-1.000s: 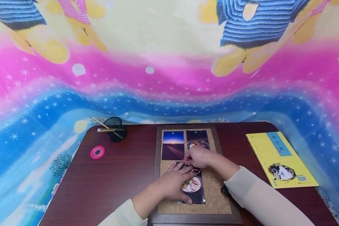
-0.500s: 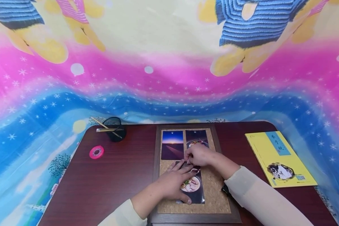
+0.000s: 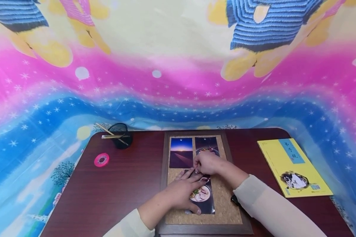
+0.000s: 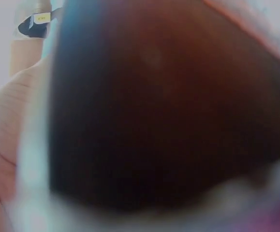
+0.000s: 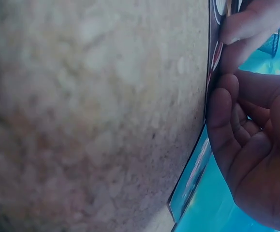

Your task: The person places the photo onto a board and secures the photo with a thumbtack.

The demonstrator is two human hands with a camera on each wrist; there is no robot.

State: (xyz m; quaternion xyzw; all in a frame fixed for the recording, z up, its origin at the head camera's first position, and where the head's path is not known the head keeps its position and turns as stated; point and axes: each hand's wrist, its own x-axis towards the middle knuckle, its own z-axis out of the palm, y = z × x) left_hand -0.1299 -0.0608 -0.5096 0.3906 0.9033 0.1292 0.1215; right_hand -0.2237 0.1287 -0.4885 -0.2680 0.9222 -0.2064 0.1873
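Note:
On the cork board (image 3: pixel 225 197) lies a photo (image 3: pixel 207 205) of a bowl of food. My left hand (image 3: pixel 179 194) rests flat across it, fingers spread over its upper part. At the photo's top edge my right hand (image 3: pixel 209 163) has thumb and index finger together on a small pale pushpin (image 3: pixel 196 171), mostly hidden by the fingertips. The right wrist view shows the right hand (image 5: pixel 256 145) against the photo's edge, beside the left fingers (image 5: pixel 248 31). Above are a sunset photo (image 3: pixel 181 153) and another food photo (image 3: pixel 206 142), each with a small pin at its top.
On the dark red table (image 3: pixel 130 184) stand a black mesh pen cup (image 3: pixel 123 140) with pencils and a pink round case (image 3: pixel 102 160) at left. A yellow book (image 3: pixel 295 168) lies at right. A patterned cloth (image 3: pixel 178 82) hangs behind. The left wrist view is mostly blurred.
The right fingertips shift very slightly at the photo's top edge, and a pale bit shows between them now. The left hand stays in place on the photo.

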